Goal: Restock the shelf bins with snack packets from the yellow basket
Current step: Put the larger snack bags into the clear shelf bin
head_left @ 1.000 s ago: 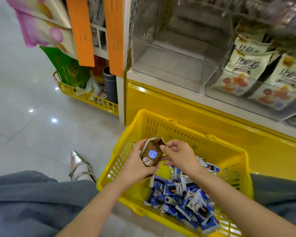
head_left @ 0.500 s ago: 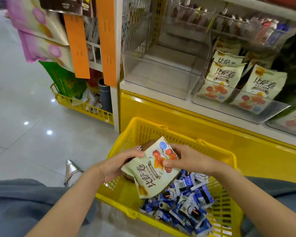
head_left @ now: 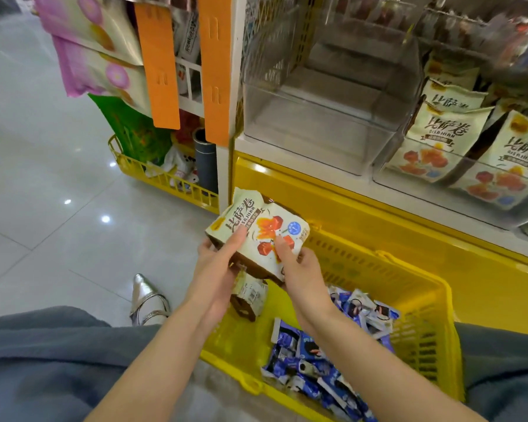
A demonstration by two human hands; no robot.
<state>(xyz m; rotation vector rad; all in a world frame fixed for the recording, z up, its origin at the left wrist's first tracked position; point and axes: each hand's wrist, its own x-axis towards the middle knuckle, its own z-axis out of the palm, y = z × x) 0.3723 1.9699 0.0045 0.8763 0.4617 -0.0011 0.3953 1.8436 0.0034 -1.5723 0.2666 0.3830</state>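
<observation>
Head view, downward over a lap in grey cloth [head_left: 43, 360] toward a shop shelf.

Centre: cream snack packet [head_left: 265, 229] with orange-red print, face up and tilted, raised over the near-left corner of the yellow basket [head_left: 409, 263]. Grasped from both sides:
- left hand [head_left: 217, 269] with thumb laid across the printed face and fingers curled behind the brown edge
- right hand [head_left: 302, 269] with thumb on the front and fingers wrapped under the lower right corner

Directly beneath, a second packet [head_left: 250, 295], brown-edged with a barcode label, close against the left hand. Cannot be told whether gripped or merely standing in the basket.

Lower in the basket, toward its right half: a loose heap of small blue packets [head_left: 311, 360]. Basket set between the two grey-clad knees, just in front of the shelf's yellow base panel [head_left: 378, 226].

Above that panel, on the white shelf ledge [head_left: 317, 175], two clear bins side by side:
- left bin [head_left: 317, 123], beyond the raised packet
- right bin [head_left: 424, 185], holding upright rows of cream packets [head_left: 439, 129] with the same print as the held one

Left of the shelf:
- two hanging orange strips [head_left: 159, 62]
- pink bags [head_left: 89, 41] hung higher up
- a yellow wire rack [head_left: 165, 181] at floor level

Silver pointed shoe [head_left: 147, 296] on the pale tiled floor [head_left: 43, 178], just beside the basket's left side.
</observation>
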